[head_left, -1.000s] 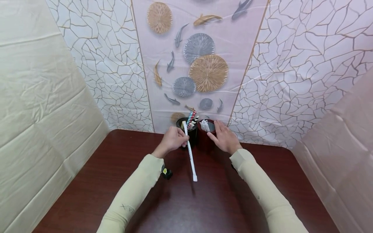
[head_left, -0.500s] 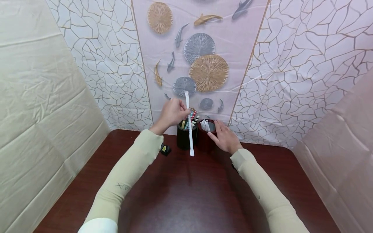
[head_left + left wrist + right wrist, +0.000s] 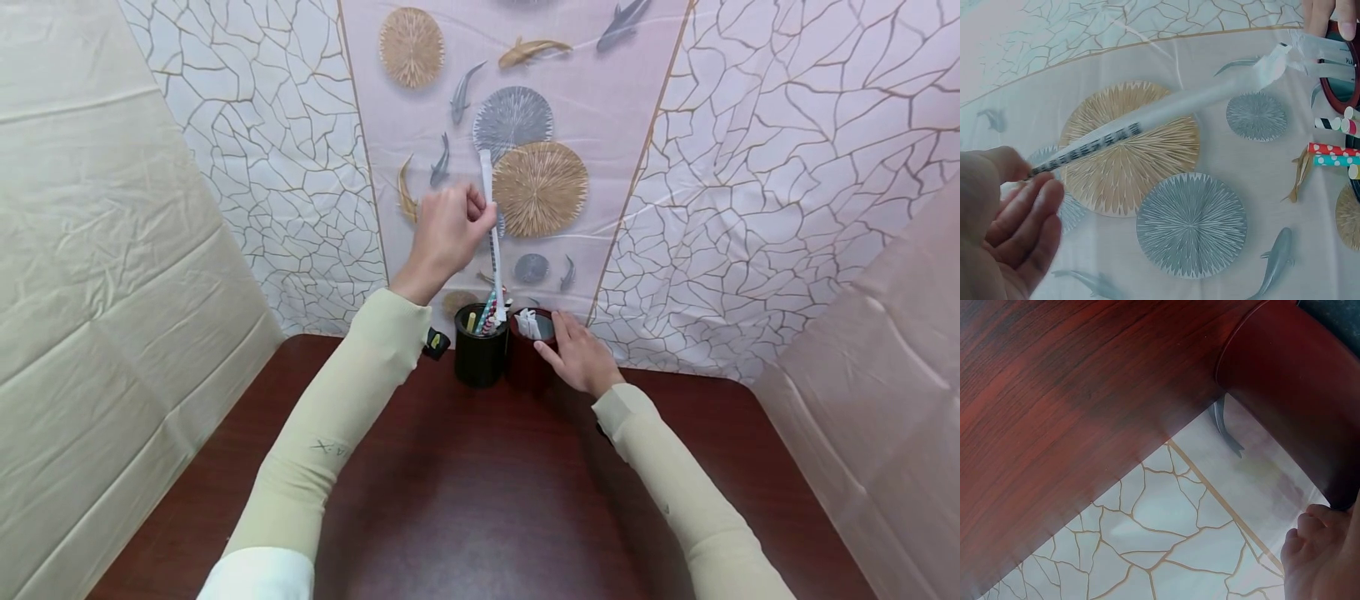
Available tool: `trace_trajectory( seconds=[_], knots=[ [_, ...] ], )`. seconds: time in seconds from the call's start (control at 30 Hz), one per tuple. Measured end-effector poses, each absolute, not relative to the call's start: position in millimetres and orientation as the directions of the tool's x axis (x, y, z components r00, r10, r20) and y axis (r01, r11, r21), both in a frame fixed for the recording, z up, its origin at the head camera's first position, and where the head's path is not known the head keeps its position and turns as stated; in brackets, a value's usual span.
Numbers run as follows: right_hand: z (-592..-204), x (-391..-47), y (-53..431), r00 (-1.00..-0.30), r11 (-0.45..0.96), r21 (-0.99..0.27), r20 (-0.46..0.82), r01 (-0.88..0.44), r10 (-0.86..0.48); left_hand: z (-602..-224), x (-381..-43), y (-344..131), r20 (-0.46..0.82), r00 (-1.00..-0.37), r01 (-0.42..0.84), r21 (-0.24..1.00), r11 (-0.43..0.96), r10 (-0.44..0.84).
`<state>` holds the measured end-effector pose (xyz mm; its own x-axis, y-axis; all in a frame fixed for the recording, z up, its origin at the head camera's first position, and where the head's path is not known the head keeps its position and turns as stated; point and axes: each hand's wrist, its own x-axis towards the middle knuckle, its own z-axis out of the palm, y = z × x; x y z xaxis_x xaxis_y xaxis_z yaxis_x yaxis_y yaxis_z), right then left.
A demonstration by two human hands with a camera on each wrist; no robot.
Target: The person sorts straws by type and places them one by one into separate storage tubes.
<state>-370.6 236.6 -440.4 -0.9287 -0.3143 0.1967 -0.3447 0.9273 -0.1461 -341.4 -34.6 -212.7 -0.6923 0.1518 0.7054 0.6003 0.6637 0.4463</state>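
Observation:
High over the black cup [image 3: 480, 364], my left hand [image 3: 450, 229] pinches a long white wrapped straw [image 3: 496, 262] near its upper part between thumb and fingertips. The straw hangs nearly upright, its lower end overlapping the cup's mouth in the head view. Dark print runs along its wrapper in the left wrist view [image 3: 1179, 103]. Several patterned paper straws [image 3: 1335, 150] stand in the black cup. My right hand [image 3: 581, 358] rests along the right rim of the dark red cup [image 3: 527, 371], fingers extended. White wrapped pieces [image 3: 527, 323] stick up inside that cup.
The two cups stand side by side at the back edge of the dark wooden table [image 3: 480, 500]. Close behind hangs a patterned cloth [image 3: 442, 125], with plain beige cloth [image 3: 112, 292] at the left side. A small black device [image 3: 436, 342] sits at my left wrist.
My left hand has risen steadily with the wrapped straw, from beside the black cup to well over it. The right hand and both cups have stayed in place.

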Motion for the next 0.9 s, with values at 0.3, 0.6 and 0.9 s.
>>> trace_trajectory(
  seconds=[0.3, 0.6, 0.9],
  knots=[
    [-443, -371, 238, -0.929, 0.927, -0.147, 0.194, -0.345, -0.315, -214, -347, -19, 0.769, -0.622, 0.665, 0.418, 0.619, 0.149],
    [-444, -372, 239, -0.926, 0.930, -0.134, 0.215, -0.342, -0.310, -230, -353, -2, 0.760, -0.626, 0.664, 0.401, 0.631, 0.175],
    [-441, -371, 238, -0.926, 0.922, -0.163, 0.205, -0.351, -0.317, -258, -363, 12, 0.725, -0.662, 0.636, 0.408, 0.655, 0.190]
  ],
)
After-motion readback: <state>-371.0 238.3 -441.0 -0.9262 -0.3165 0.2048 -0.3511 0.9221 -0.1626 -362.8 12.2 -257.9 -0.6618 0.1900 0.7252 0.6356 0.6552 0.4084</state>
